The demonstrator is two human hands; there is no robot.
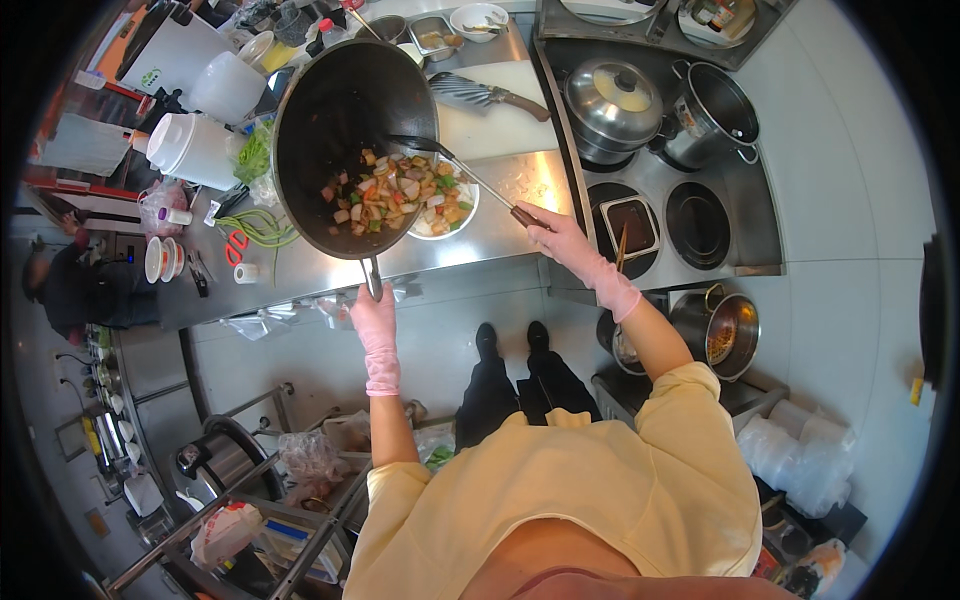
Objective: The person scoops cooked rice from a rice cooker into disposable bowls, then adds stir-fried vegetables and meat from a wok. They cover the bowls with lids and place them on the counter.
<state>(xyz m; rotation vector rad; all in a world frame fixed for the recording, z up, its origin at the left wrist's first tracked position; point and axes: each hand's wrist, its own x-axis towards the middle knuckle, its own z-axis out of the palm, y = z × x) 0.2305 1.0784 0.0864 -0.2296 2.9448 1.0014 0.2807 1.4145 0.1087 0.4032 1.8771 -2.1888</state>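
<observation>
My left hand [374, 319], in a pink glove, grips the metal handle [370, 274] of a black wok [337, 97]. The wok is tilted over a white bowl [475, 204] on the steel counter. Diced stir-fried food [379, 191], with green, pale and brown pieces, lies along the wok's lower right side and in the bowl. Part of the bowl is hidden behind the wok. My right hand [559, 232], also gloved in pink, holds a ladle [480, 180] by its brown grip. The ladle's dark head reaches into the wok above the food.
A cleaver [487, 94] lies on a white cutting board [517, 139]. Right of the counter stands a stove with a lidded pot [615, 105], a tall pot [712, 112] and a tray of dark sauce [630, 229]. Red scissors [237, 246] lie left. Another person [82, 277] stands far left.
</observation>
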